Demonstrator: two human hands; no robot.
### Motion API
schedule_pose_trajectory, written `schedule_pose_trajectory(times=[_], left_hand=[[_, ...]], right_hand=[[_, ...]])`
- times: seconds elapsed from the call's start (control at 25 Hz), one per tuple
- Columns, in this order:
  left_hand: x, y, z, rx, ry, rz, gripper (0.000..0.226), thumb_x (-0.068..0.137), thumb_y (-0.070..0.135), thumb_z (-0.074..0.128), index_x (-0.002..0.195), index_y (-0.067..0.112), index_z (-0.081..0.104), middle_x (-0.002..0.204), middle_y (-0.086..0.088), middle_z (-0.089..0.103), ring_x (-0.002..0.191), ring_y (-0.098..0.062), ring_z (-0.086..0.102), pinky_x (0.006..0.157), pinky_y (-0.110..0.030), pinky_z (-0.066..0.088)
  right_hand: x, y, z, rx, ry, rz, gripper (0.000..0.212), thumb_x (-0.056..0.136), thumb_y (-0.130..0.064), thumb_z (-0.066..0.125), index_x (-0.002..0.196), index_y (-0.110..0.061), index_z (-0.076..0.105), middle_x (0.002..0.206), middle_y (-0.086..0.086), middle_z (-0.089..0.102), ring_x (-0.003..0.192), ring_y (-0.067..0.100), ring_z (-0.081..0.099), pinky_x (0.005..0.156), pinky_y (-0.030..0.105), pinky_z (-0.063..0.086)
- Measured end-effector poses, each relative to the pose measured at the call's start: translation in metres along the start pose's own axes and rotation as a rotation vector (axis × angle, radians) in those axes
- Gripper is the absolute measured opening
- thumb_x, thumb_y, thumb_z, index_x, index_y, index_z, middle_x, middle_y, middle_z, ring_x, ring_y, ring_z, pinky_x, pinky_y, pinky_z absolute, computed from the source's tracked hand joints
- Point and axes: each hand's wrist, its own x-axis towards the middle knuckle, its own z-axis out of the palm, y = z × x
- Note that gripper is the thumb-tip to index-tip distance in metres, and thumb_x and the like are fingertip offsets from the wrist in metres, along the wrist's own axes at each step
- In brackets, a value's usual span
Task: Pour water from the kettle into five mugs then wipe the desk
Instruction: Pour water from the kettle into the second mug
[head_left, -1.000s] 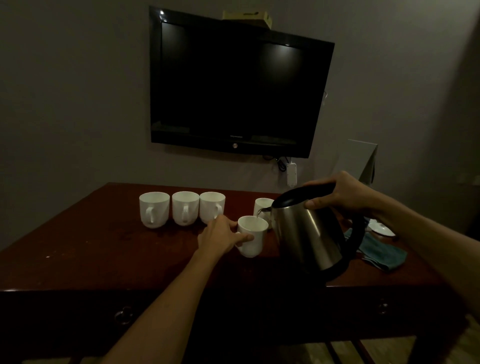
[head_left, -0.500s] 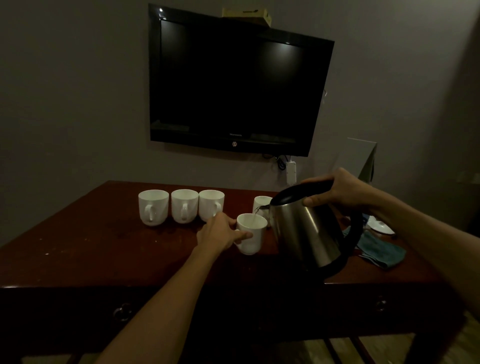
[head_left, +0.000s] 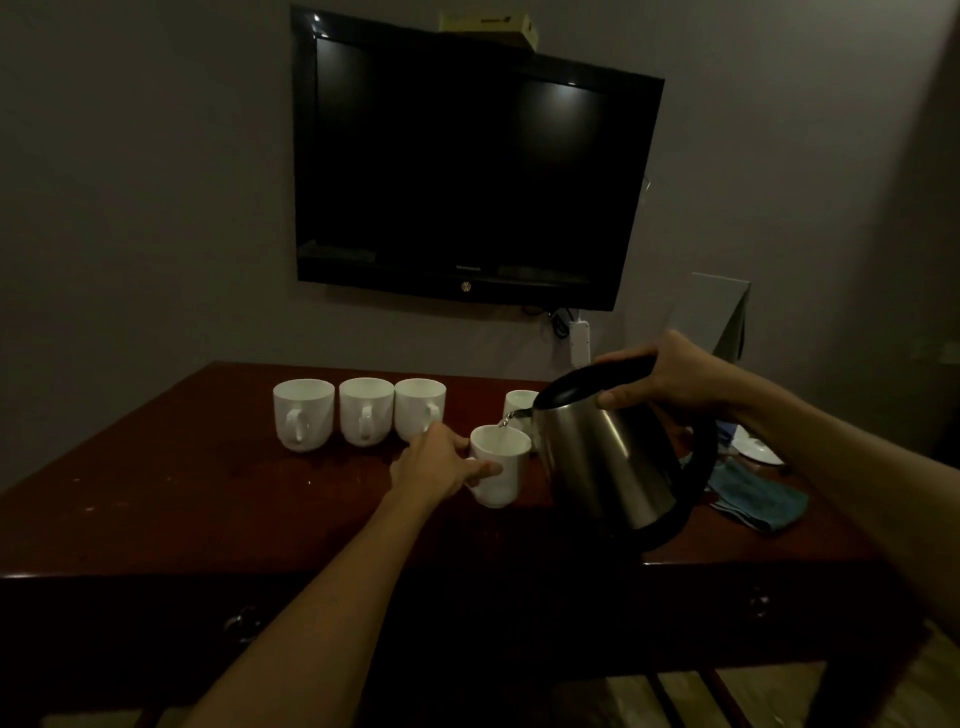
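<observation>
Water (head_left: 503, 422) runs in a thin stream from the spout of a stainless steel electric kettle (head_left: 608, 467) into a white mug (head_left: 500, 465), seen from the head camera looking down over a dark reddish wooden desk (head_left: 208, 499). The right hand (head_left: 675, 379) is curled around the kettle's black handle at the top, holding it tilted toward the mug and raised above the desk. The left hand (head_left: 436, 465) grips the mug being filled, thumb against its near side and fingers wrapped around its left side, steadying it just left of the kettle. Three more white mugs stand in a close row farther left of the kettle, toward the back of the desk, handles facing the camera: the left mug (head_left: 303, 414), the middle mug (head_left: 366, 410) and the right mug (head_left: 420, 408). A fifth mug (head_left: 519, 405) stands behind the kettle's spout, partly hidden by it. To the right of the kettle lies a crumpled teal cloth (head_left: 758, 499), and beyond the cloth a small white dish (head_left: 759, 451). On the wall above the kettle hangs a dark flat-screen television (head_left: 467, 166), with a yellowish box (head_left: 488, 26) on top.
</observation>
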Motion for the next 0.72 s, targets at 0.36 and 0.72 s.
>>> schedule_pose_trajectory(times=[0.36,0.72], left_hand=[[-0.0018,0.0021,0.0003,0.005,0.012,-0.003,0.024,0.078,0.050,0.076,0.077,0.028,0.067,0.078,0.010,0.071,0.079,-0.007,0.066,0.081,-0.039,0.055],[0.0006,0.0018,0.0003,-0.001,-0.005,-0.018,0.026,0.078,0.049,0.077,0.080,0.025,0.068,0.076,0.011,0.070,0.077,-0.006,0.066,0.080,-0.038,0.056]], right_hand=[[0.0008,0.0026,0.0002,0.010,0.010,-0.007,0.050,0.074,-0.026,0.080,0.122,-0.023,0.067,0.101,0.004,0.073,0.095,0.025,0.068,0.082,0.032,0.055],[-0.0002,0.0032,-0.0014,0.032,0.002,0.011,0.045,0.079,-0.021,0.078,0.122,-0.025,0.066,0.104,-0.003,0.071,0.096,0.013,0.066,0.074,0.021,0.048]])
